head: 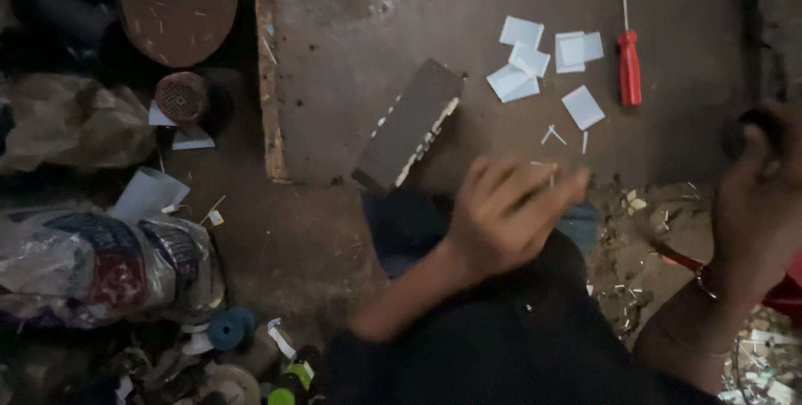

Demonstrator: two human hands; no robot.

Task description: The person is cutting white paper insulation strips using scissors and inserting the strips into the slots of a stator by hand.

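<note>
My left hand (505, 217) hovers at the centre above my dark-clothed lap, blurred, with its fingers curled. Thin white slivers (545, 173) show at its fingertips; whether it holds them is unclear. My right hand (758, 205) is at the right edge, closed around a dark rounded object (742, 134). It wears a thin bracelet at the wrist. Several white square pieces (535, 64) lie on the dark floor beyond my left hand. A red-handled screwdriver (628, 67) lies just right of them. A dark rectangular block (409, 125) with white bits along one edge lies tilted to the left.
A worn wooden strip (269, 71) runs along the slab's left edge. A round brown disc (177, 4) and a reddish grille (181, 98) sit at top left. A printed plastic bag (100, 267), a blue spool (230, 326) and clutter fill the lower left. Scraps (643, 238) litter the ground between my hands.
</note>
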